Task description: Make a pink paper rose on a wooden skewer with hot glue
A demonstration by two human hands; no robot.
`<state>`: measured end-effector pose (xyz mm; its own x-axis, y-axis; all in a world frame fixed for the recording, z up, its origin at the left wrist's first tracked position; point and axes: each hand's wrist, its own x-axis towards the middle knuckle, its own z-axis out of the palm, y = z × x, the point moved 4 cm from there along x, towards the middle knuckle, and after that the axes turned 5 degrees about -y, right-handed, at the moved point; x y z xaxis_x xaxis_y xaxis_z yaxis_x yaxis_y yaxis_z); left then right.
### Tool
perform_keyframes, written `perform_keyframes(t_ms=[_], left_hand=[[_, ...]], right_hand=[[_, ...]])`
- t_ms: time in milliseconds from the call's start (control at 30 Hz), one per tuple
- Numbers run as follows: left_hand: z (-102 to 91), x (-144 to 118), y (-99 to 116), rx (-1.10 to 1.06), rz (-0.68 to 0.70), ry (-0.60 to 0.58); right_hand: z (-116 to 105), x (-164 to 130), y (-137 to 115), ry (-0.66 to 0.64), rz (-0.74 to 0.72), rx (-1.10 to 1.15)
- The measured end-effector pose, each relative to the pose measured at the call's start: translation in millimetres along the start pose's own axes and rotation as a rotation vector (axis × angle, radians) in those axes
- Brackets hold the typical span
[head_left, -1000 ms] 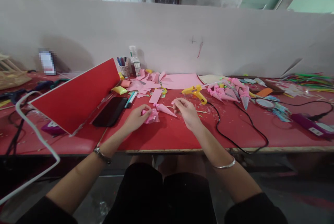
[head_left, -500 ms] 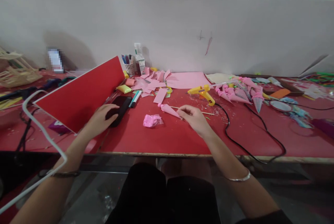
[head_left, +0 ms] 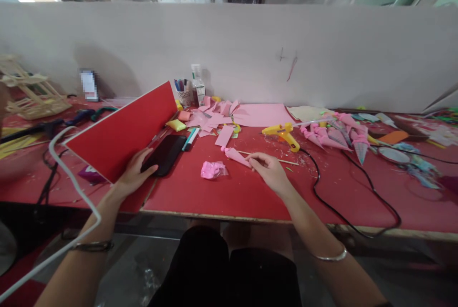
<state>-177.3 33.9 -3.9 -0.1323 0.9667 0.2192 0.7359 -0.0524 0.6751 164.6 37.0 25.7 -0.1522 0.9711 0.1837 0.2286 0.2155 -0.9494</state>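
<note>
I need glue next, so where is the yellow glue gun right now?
In the head view the yellow glue gun lies on the red table, beyond the right hand, left of the pink paper cones.

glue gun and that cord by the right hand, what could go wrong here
The glue gun lies on the table close beyond the right hand; if hot, it may burn a reaching hand. Its cord loops near the edge and could snag. The left hand touches the phone, near that edge too.

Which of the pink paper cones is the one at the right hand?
The lone pink cone lying on a thin stick, its tip at the right hand. The other cones lie heaped farther right, beyond the yellow glue gun.
</note>
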Motion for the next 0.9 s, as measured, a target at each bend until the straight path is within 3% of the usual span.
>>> perform_keyframes(t_ms=[300,633,900], left_hand=[[-0.8,-0.8,6.0,-0.063,-0.02,0.023],[-3.6,-3.8,2.7,-0.195,-0.108,0.158],[-15.2,-16.6,26.7,-0.11,0.037,0.274]], right_hand=[[0.8,-0.3,4.4,0.039,-0.056,-0.027],[2.6,1.1,5.5,0.093,-0.176,-0.138],[-3.3,2.0,4.4,0.207,-0.227,-0.193]])
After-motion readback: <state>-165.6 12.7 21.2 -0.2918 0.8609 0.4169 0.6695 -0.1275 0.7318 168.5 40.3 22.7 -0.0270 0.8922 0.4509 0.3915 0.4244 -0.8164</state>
